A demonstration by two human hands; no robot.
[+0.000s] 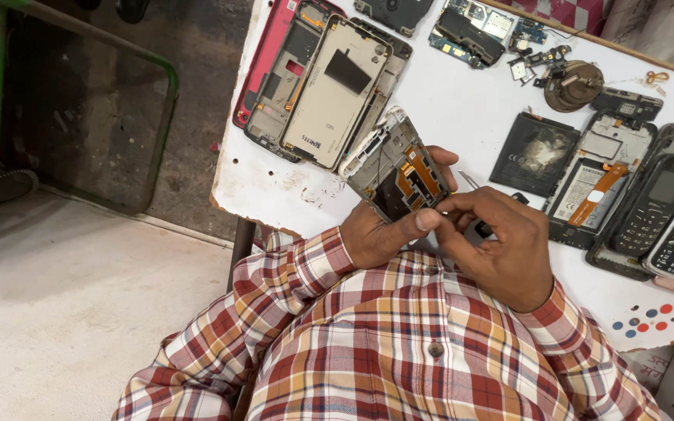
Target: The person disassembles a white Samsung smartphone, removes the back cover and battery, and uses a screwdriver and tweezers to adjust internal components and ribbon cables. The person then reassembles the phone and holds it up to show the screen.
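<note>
An opened phone frame (395, 168) is gripped in the left hand (376, 234), while its lower edge is pinched by the right hand (501, 242) over the white table (462, 109).

Long-sleeved checked shirt (399, 343): red, white, orange-yellow squares crossed by dark navy lines. Fabric creased at elbows, lower middle of frame. Buttoned front placket, two grey round buttons visible, one near centre bottom. Cuffs reach wrists. Left hand (380, 234) and right hand (501, 242) bare: no gloves, rings, watch.
</note>
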